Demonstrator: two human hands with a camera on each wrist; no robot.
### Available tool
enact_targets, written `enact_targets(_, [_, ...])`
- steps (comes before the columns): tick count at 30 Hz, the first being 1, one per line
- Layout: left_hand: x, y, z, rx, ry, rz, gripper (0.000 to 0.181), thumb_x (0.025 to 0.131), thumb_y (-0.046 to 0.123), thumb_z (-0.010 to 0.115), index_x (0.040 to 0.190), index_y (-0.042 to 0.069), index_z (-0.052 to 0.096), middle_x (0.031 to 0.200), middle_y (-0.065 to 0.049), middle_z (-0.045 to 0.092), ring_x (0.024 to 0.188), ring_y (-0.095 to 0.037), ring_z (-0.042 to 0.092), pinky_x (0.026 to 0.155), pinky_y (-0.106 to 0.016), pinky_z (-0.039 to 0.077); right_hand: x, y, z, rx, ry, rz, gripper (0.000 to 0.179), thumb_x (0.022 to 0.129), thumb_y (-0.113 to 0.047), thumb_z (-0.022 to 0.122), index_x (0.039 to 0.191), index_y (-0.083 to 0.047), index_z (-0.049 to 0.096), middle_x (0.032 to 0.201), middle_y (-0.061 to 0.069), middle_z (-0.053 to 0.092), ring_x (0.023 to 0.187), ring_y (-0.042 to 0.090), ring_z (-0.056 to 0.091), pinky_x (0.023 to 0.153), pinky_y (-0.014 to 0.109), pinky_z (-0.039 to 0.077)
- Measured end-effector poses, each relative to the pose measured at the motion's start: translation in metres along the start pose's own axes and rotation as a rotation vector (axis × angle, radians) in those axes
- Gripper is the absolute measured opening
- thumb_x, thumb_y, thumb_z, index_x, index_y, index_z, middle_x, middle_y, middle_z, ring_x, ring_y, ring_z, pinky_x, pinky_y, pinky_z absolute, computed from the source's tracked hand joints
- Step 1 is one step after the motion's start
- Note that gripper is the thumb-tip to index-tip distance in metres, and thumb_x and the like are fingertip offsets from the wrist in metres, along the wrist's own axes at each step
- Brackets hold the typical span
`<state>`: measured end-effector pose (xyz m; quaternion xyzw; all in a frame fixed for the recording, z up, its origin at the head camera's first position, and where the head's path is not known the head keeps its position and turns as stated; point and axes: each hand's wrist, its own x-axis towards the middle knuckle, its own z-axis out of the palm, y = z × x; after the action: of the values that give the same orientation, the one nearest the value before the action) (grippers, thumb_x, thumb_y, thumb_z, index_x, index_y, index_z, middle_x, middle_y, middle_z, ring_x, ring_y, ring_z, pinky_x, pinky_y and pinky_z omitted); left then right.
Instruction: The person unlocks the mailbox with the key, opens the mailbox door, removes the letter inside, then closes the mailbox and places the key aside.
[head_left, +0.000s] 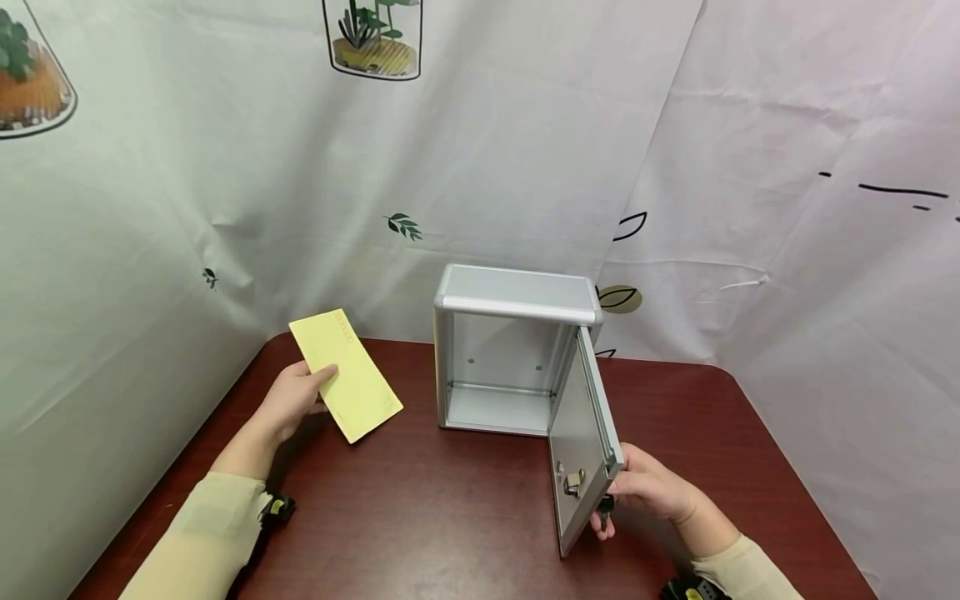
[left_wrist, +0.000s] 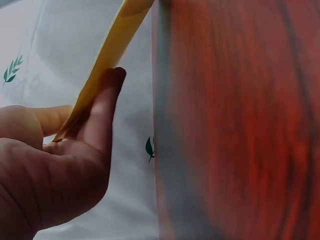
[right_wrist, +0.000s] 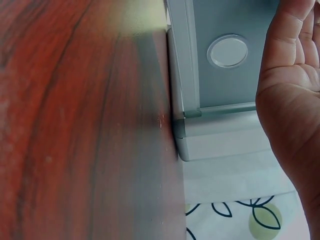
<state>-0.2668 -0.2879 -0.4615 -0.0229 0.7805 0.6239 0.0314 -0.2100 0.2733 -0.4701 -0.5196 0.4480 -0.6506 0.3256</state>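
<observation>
My left hand (head_left: 288,400) pinches a yellow envelope (head_left: 348,379) by its long edge, thumb on the upper face, raised over the table's left side. In the left wrist view the envelope (left_wrist: 102,65) appears edge-on between thumb and fingers. A silver metal box (head_left: 517,296) stands upright at the back, its hinged door (head_left: 573,450) swung wide towards me. A lock's metal latch (head_left: 573,482) sits on the door's inner face. My right hand (head_left: 648,483) is at the door's free edge, fingertips partly hidden behind it; I cannot tell what they hold. A black-headed key (head_left: 605,504) hangs beside these fingers.
The dark red-brown wooden table (head_left: 420,517) has rounded back corners. White cloth (head_left: 517,167) printed with plants hangs behind and along both sides. A round pale disc (right_wrist: 228,51) shows on the box's grey panel in the right wrist view.
</observation>
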Motion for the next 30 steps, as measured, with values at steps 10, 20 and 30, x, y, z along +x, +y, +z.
enact_targets(10, [-0.004,-0.006,-0.006,0.057,-0.008,-0.119,0.045,0.118,0.024,0.054,0.139,-0.016,0.051,0.102,-0.01,0.077,0.083,-0.017,0.079,0.078,-0.039,0.069,-0.001,-0.001,0.001,0.0,0.016,0.002,0.028,0.114,0.008,0.034,0.111,0.027,0.052,0.081,0.05,0.056,0.065,0.053,0.061,0.063,0.055,0.067])
enact_targets(20, [-0.008,-0.008,-0.011,0.215,0.022,-0.148,0.036,0.113,0.023,0.064,0.119,-0.012,0.061,0.087,-0.014,0.075,0.069,-0.023,0.077,0.065,-0.04,0.067,-0.002,-0.001,0.0,-0.003,0.017,0.005,0.027,0.112,0.009,0.033,0.11,0.028,0.052,0.081,0.05,0.056,0.065,0.055,0.061,0.063,0.054,0.067])
enact_targets(30, [-0.012,-0.008,-0.015,0.49,0.046,-0.187,0.035,0.106,0.029,0.065,0.099,-0.005,0.06,0.077,-0.017,0.07,0.058,-0.023,0.073,0.058,-0.04,0.064,-0.003,-0.001,0.001,0.002,0.031,0.013,0.027,0.111,0.01,0.032,0.111,0.028,0.052,0.083,0.05,0.056,0.069,0.052,0.065,0.066,0.053,0.068])
